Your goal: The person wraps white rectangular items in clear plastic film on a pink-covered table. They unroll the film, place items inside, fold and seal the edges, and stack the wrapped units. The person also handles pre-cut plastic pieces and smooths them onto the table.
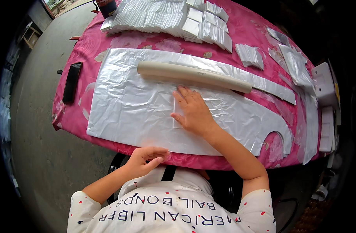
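Note:
A pile of white plastic bags (123, 105), one with a handle cut-out at its right end, lies spread across the table before me. My right hand (194, 112) presses flat on it, fingers stretched and thumb apart. Under that palm shows the edge of a small white folded piece (176, 120), mostly hidden. Just beyond the fingertips a long beige tube (193, 75) rests across the plastic. At the table's near edge is my left hand (148, 159), fingers loosely bent, thumb apart, holding nothing visible; its fingertips are close to the bag's edge.
Stacks of folded white packets (150, 17) fill the far side, with a smaller bundle (249, 56) to their right. A black phone (72, 82) lies left on the pink flowered cloth (82, 124). Clear plastic packs (296, 66) and white boxes (325, 85) are at right.

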Motion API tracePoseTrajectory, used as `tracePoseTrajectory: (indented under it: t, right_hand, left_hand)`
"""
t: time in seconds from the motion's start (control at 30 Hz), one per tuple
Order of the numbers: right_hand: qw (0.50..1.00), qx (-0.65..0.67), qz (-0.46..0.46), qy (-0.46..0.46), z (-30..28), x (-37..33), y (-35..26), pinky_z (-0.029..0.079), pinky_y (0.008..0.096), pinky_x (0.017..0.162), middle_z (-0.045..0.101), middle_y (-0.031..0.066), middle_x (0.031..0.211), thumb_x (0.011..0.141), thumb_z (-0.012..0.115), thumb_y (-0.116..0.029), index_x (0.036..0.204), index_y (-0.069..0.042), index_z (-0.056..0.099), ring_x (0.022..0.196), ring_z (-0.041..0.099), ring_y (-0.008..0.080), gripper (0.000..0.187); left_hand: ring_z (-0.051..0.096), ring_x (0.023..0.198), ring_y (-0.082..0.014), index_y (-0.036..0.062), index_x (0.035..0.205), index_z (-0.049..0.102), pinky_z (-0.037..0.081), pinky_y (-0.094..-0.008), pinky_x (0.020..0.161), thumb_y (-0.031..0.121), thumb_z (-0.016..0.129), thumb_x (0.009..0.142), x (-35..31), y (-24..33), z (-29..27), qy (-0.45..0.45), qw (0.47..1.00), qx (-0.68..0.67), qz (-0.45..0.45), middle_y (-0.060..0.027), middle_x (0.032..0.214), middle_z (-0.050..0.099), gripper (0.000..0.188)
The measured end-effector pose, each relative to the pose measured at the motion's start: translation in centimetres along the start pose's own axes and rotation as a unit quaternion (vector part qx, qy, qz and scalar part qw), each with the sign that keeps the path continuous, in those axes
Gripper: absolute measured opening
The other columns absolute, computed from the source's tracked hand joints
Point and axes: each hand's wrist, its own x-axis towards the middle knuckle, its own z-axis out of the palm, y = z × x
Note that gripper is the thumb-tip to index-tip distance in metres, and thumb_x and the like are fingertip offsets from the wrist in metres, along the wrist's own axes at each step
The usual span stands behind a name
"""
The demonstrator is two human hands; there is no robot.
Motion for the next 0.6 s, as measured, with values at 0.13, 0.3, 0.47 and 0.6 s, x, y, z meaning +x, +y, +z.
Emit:
tracePoseTrajectory:
  t: [0.13,0.3,0.47,0.6]
  right_hand:
    - [0.998,0.046,0.018,-0.025,4.0,0.1,-5.0,0.013,0.0466,0.11,0.021,0.0233,0.144,0.087,0.048,-0.047,0.137,-0.003,0.032,0.135,0.018,0.0362,0.069]
    - [0.962,0.225,-0.033,-0.15,5.8,-2.2,-14.3,0.006,0.0436,0.112,0.016,0.0209,0.147,0.088,0.047,-0.041,0.139,-0.001,0.026,0.138,0.01,0.0322,0.068]
    - [0.953,0.258,-0.121,-0.104,4.9,-3.8,-15.4,0.005,0.0504,0.11,0.025,0.0186,0.144,0.083,0.054,-0.026,0.127,-0.002,0.044,0.138,0.013,0.0331,0.052]
    - [0.964,0.1,-0.225,-0.1,2.1,-3.7,-11.6,0.014,0.0498,0.111,0.054,0.0133,0.117,0.075,0.056,-0.012,0.084,-0.005,0.057,0.132,0.03,0.0303,0.012]
  left_hand:
    - [0.062,0.096,-0.0194,-0.0058,0.116,0.053,0.05,-0.0282,0.083,0.008,0.049,0.092,-5.2,-2.3,-0.6,0.115,0.969,-0.069,-0.209,-0.0175,0.109,0.061,0.029]
    - [0.063,0.088,-0.0182,-0.0049,0.104,0.056,0.052,-0.0275,0.075,0.014,0.053,0.091,-7.5,-4.2,-1.6,0.259,0.912,-0.264,-0.176,-0.0154,0.104,0.063,0.023]
    - [0.062,0.069,-0.0131,-0.0043,0.084,0.062,0.049,-0.0252,0.062,0.008,0.062,0.082,-7.0,-2.7,-1.9,0.268,0.958,0.003,-0.1,-0.006,0.081,0.066,0.012]
    - [0.062,0.058,-0.0182,0.0007,0.076,0.066,0.048,-0.0264,0.054,0.003,0.07,0.069,-5.0,1.3,-0.9,0.177,0.927,0.33,-0.015,-0.0081,0.07,0.067,0.009]
